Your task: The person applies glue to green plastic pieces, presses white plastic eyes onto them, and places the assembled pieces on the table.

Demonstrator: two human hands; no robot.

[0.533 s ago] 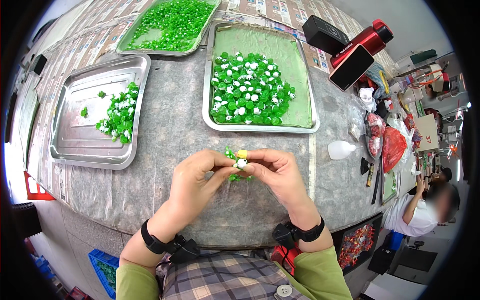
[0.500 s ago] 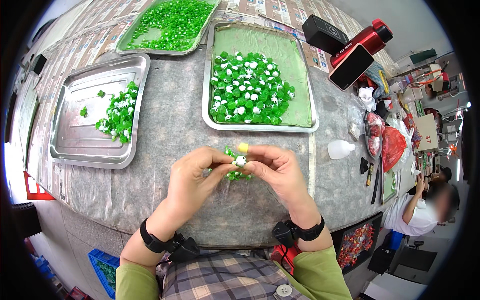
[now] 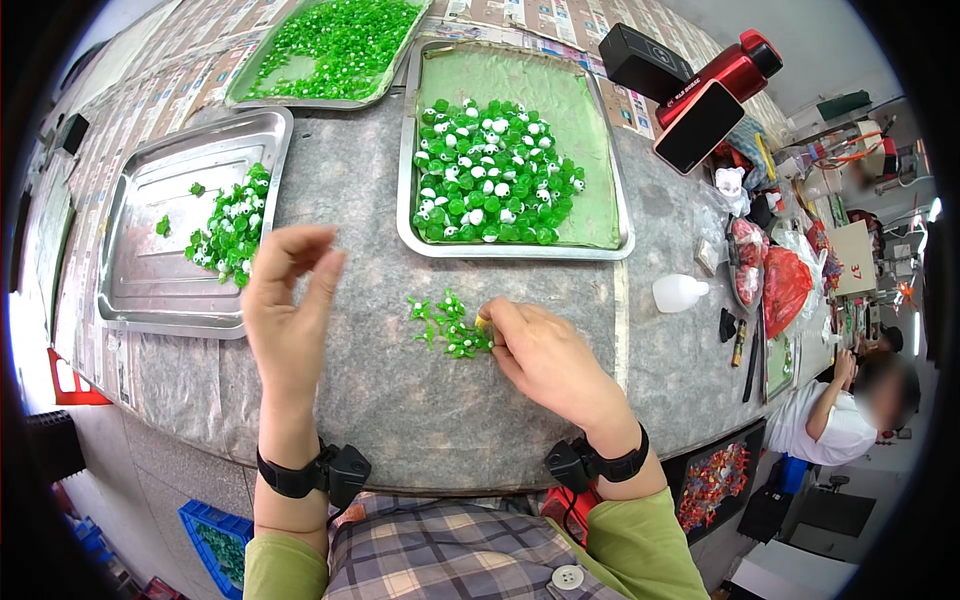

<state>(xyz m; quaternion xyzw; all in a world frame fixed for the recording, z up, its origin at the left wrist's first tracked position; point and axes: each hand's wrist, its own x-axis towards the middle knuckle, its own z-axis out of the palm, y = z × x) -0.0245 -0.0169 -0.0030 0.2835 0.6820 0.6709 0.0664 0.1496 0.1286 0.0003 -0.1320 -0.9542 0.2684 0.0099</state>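
My left hand (image 3: pixel 288 315) is raised beside the right rim of the left metal tray (image 3: pixel 150 290). Its thumb and fingers are curved and apart, and nothing shows between them. My right hand (image 3: pixel 550 355) is at the right edge of a small heap of green plastic pieces (image 3: pixel 447 322) on the grey table cover. A yellow cover is on one of its fingertips. Its fingers are pinched together; what they hold, if anything, is hidden. Green-and-white assembled pieces (image 3: pixel 232 225) lie along the right side of the left tray.
Behind my hands, a lined tray (image 3: pixel 600 215) holds green-and-white beads (image 3: pixel 490 175). A further tray (image 3: pixel 240 85) of green pieces stands at the back left. To the right are a white bottle (image 3: pixel 680 293), a phone (image 3: pixel 698 128), a red flask (image 3: pixel 745 70) and bags. Another person sits at far right.
Both hands were together on a small white-and-green piece. They have parted: my left hand has moved left and opened, while my right has lowered to the heap.
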